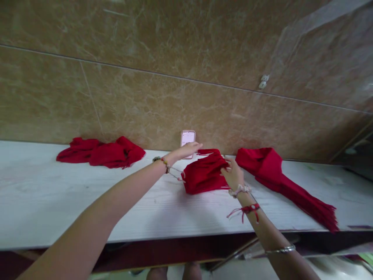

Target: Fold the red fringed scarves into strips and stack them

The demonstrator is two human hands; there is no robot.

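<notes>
A bunched red fringed scarf [204, 175] is between my hands on the white wooden table [140, 217]. My left hand [189, 149] reaches over its far left side with the fingers stretched out flat, close to the fringe and in front of a phone [188, 137]. At the scarf's right end, my right hand [234, 174] has its fingers curled onto the cloth; part of that grip is hidden. To the right lies a second red scarf [269, 171], folded over at the top, its fringed end trailing to the front edge.
A crumpled red cloth [101, 152] lies at the back left of the table. Behind the table rises a brown marbled tile wall [163, 105] with a small white fitting [264, 82]. The phone leans against this wall with its screen lit.
</notes>
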